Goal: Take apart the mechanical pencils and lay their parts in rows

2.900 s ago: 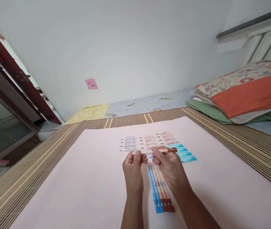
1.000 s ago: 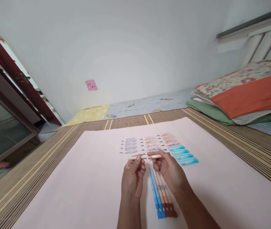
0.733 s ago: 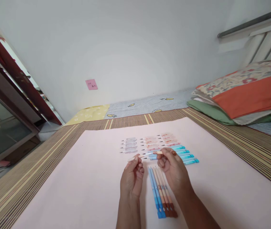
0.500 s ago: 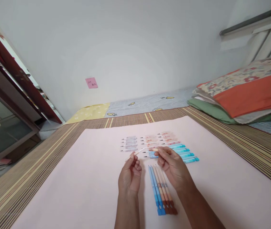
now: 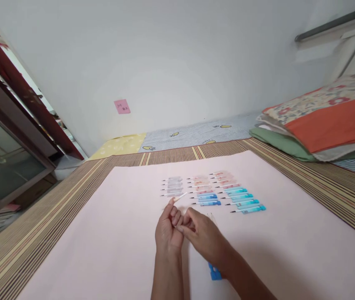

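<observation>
One pale stick (image 5: 181, 196), pinched in my left hand (image 5: 168, 231), slants lengthwise toward the pink sheet's (image 5: 102, 229) far right corner, while I see my right hand (image 5: 202, 231) closer to the near edge, against the left, its grip unclear to me.

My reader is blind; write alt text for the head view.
A person's left hand pinches a slim pale stick, the right hand close by, above a pale pink sheet; grey, reddish and blue pens lie in rows beyond.
</observation>
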Tool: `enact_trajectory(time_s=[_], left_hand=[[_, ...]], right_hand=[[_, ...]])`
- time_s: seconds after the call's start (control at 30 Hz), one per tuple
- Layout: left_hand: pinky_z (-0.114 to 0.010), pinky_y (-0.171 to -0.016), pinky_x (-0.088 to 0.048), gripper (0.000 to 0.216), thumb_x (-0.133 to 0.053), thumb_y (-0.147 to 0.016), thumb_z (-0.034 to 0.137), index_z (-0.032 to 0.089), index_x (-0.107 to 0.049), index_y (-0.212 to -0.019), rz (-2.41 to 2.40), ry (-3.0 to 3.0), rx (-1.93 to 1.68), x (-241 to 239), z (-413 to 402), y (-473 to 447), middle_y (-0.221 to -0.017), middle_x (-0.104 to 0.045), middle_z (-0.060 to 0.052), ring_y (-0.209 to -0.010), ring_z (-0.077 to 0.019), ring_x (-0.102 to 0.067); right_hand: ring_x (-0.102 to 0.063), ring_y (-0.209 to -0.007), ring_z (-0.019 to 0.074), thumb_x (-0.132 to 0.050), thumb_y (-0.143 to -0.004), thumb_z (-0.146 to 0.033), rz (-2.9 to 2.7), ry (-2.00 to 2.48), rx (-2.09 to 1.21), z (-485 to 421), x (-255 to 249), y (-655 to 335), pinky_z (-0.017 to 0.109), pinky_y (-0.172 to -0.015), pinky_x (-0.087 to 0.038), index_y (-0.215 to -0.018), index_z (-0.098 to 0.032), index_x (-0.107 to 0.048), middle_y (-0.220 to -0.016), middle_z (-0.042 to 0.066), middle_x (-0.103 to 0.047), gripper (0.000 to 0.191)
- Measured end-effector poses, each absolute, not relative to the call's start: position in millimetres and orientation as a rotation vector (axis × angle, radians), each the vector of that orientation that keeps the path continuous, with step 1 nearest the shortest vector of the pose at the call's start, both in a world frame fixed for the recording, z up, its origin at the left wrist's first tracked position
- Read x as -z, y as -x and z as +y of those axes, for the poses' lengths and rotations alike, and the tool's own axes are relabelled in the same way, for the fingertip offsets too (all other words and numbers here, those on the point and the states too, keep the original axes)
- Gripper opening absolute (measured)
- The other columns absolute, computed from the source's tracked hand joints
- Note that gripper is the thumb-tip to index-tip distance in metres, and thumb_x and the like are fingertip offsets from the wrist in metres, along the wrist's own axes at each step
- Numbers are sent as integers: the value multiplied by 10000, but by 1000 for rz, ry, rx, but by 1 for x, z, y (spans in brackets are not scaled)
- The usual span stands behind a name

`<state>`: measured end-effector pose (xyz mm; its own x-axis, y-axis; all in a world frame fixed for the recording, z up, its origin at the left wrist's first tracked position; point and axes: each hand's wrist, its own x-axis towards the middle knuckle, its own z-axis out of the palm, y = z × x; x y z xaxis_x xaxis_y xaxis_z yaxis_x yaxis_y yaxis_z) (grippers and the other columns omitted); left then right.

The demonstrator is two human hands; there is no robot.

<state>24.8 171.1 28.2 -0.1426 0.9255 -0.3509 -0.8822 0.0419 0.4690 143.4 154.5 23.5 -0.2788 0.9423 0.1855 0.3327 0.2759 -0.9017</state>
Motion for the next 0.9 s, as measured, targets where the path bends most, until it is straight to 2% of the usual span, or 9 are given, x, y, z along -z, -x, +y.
enact_trajectory(time_s=[0.1,0.2,0.3,0.43,0.57,0.77,0.9], left_hand=[[-138,-341,-174,218,-801,-720,141,121,-606,-816,717,-158,-1520,-27,171,-25,-546,-415,97,-368,6,-238],[-129,-340,-178,245,-828,-687,173,106,-611,-780,713,-233,-1451,-23,171,-33,-605,-526,52,-372,19,-245],[-124,-339,-183,282,-857,-646,194,97,-605,-726,700,-266,-1387,-18,171,-44,-633,-567,27,-377,26,-251],[-119,-342,-177,287,-864,-631,198,84,-618,-723,685,-279,-1345,-13,169,-53,-649,-578,14,-381,30,-255],[-122,-347,-186,222,-798,-689,142,62,-662,-845,719,-216,-1366,-16,169,-52,-647,-573,3,-390,12,-282],[-129,-353,-199,116,-644,-809,82,56,-657,-921,777,-130,-1461,-22,170,-43,-651,-546,4,-404,-5,-287],[-129,-360,-202,133,-629,-815,68,61,-645,-947,793,-126,-1501,-22,171,-41,-666,-546,1,-416,-11,-305]], right_hand=[[-590,-751,186,-607,-845,-233,-1807,1125,-784,161,-39,-165,298,-679,-427,-796,-243,-586,-788,1,-649,54],[-608,-920,238,-520,-937,-260,-1750,1066,-391,168,-49,-180,365,-829,-442,-897,-231,-638,-929,71,-686,128],[-608,-1026,273,-474,-965,-248,-1815,1090,-225,172,-48,-183,409,-895,-421,-1001,-220,-670,-1039,103,-712,201],[-643,-848,239,-437,-953,-219,-1952,1251,-435,171,-40,-181,355,-742,-439,-950,-220,-674,-910,84,-715,237],[-636,-752,202,-433,-923,-199,-1959,1327,-706,169,-40,-189,305,-638,-409,-965,-249,-655,-869,46,-704,231],[-530,-659,171,-466,-857,-138,-1976,1551,-629,175,-41,-219,283,-615,-310,-849,-221,-585,-738,17,-625,144],[-512,-658,176,-391,-893,-157,-1925,1617,-622,176,-41,-228,282,-628,-320,-867,-227,-493,-729,7,-575,126]])
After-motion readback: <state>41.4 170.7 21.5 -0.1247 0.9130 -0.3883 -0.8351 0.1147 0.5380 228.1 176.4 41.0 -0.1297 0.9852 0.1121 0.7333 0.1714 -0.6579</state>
